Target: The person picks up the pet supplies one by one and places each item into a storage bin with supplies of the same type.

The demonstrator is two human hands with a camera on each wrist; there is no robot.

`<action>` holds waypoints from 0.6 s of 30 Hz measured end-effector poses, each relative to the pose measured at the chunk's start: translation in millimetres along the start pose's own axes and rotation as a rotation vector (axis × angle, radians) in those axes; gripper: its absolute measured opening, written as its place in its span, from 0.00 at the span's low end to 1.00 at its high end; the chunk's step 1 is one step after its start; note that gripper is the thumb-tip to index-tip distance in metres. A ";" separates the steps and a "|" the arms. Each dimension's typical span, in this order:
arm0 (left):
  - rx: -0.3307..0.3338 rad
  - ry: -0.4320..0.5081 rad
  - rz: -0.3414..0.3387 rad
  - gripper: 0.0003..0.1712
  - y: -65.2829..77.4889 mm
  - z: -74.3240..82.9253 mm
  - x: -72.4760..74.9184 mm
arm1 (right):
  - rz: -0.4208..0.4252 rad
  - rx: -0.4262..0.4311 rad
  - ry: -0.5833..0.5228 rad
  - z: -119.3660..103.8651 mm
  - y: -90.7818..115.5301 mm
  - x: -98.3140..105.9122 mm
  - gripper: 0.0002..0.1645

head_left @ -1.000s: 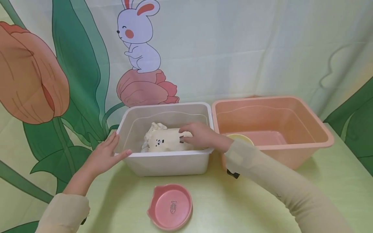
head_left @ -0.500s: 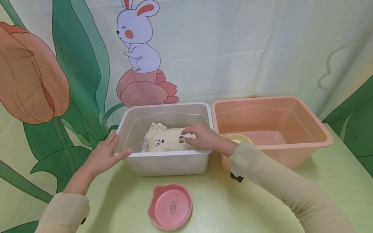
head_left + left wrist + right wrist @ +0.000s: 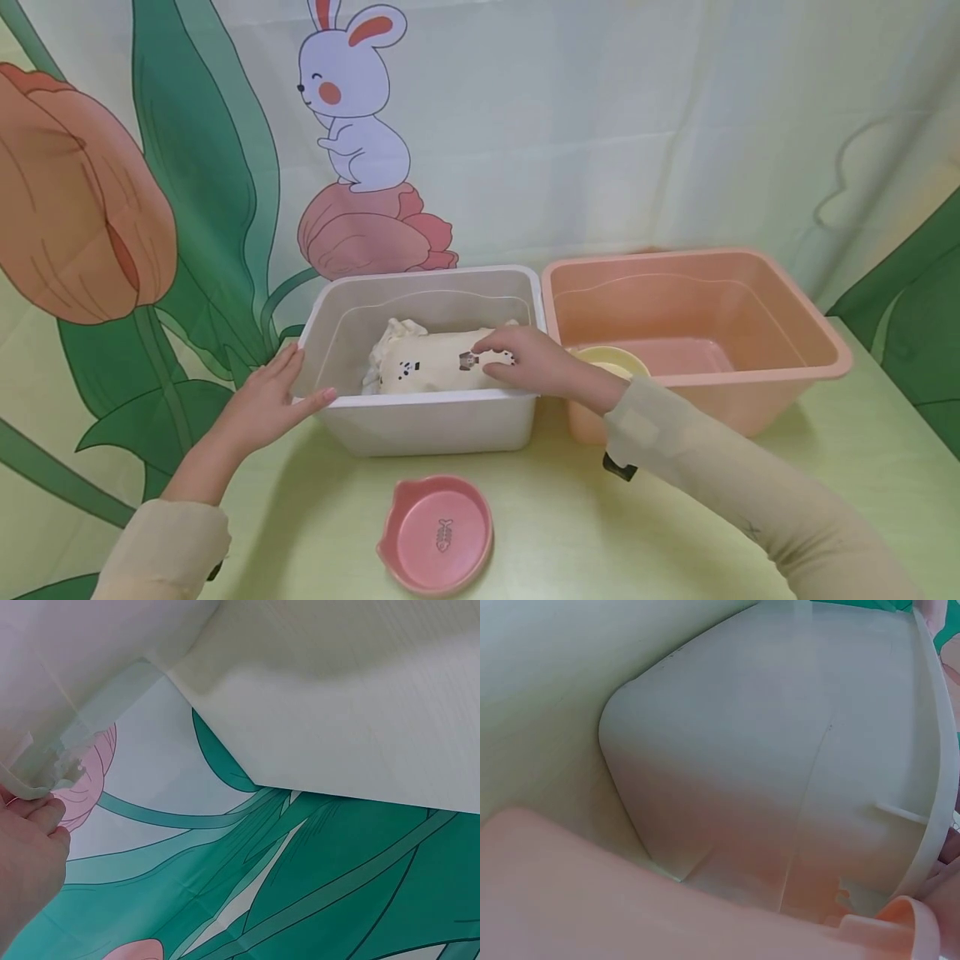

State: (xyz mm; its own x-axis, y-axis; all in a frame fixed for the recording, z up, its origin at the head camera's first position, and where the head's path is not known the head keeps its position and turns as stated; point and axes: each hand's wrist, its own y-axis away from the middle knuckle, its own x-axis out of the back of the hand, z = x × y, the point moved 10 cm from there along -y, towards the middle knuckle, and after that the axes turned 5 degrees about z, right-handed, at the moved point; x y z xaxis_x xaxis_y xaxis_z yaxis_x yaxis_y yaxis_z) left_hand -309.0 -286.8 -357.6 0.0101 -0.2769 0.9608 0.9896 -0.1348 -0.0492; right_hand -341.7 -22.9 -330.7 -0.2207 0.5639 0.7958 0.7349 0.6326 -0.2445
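A cream cloth bundle (image 3: 427, 362) printed with small animal faces lies inside the whitish bin (image 3: 442, 423). Over the bundle's right end is my right hand (image 3: 536, 357), thumb and fingers apart, nothing visible between them. Its wrist crosses the bin's right rim. My left hand (image 3: 262, 406) rests on the bin's left front corner, fingers along the side rim and thumb at the front rim. In the left wrist view, the fingers of the left hand (image 3: 34, 844) meet the rim. The right wrist view mostly shows the bin's outer wall (image 3: 757, 750), with the right hand cut off at the edge.
A pink bin (image 3: 750, 292) stands just right of the whitish one. A yellow round dish (image 3: 611, 358) sits in its near left corner, partly behind the right forearm. A pink cat-shaped dish (image 3: 437, 533) lies in front on the table (image 3: 555, 517). A printed curtain (image 3: 570, 150) hangs behind.
My right hand has drawn back to the right across the bundle, uncovering more of the printed faces. The left hand keeps its place on the rim.
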 end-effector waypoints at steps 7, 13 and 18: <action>0.001 0.000 -0.002 0.51 0.1 -0.5 -0.2 | 0.027 0.054 -0.052 -5.9 7.3 3.3 0.18; -0.003 0.000 0.003 0.51 0.6 0.1 0.0 | 0.050 0.098 -0.060 -16.3 14.0 7.3 0.17; -0.003 0.002 0.004 0.51 0.5 0.6 0.7 | 0.045 0.088 -0.071 -21.6 17.7 7.8 0.17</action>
State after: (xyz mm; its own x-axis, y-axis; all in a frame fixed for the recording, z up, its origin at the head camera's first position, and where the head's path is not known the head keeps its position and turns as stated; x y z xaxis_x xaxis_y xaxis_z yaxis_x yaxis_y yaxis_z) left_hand -308.4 -286.5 -356.8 0.0134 -0.2790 0.9602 0.9892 -0.1363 -0.0534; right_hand -316.5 -18.8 -316.8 -0.2362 0.6271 0.7422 0.6864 0.6484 -0.3294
